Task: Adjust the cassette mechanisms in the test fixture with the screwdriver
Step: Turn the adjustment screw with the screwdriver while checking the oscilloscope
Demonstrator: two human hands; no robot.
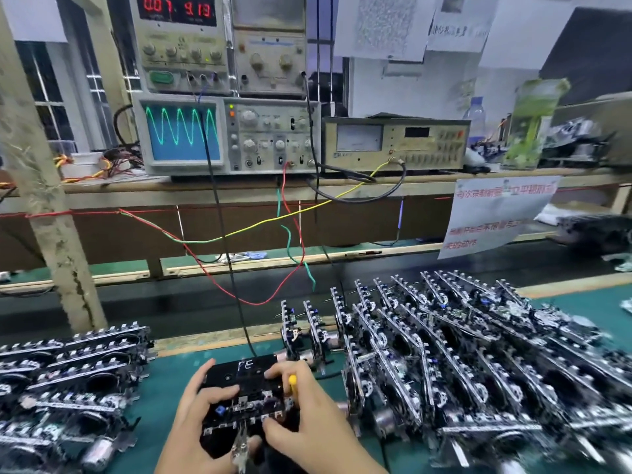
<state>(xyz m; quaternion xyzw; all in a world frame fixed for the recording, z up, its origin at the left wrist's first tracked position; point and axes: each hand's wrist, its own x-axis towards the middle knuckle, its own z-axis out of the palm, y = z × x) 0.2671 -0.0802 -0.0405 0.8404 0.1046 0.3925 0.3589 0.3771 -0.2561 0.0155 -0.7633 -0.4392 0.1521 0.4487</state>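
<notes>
Down on the green surface (164, 381), my left hand (201, 410) steadies the cassette mechanism (244, 403), fingers curled round it, so my right hand (304, 415), gripping the yellow screwdriver (292, 383), can likely adjust it while the oscilloscope (181, 133) shows the wave.

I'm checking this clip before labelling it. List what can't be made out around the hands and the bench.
- Head view: screwdriver tip, hidden behind the right hand.
- Underside of the fixture, covered by the left hand and right hand.
- Mechanisms at far right, smeared by blur.
- Hanging paper sign, text too blurred to read.
</notes>
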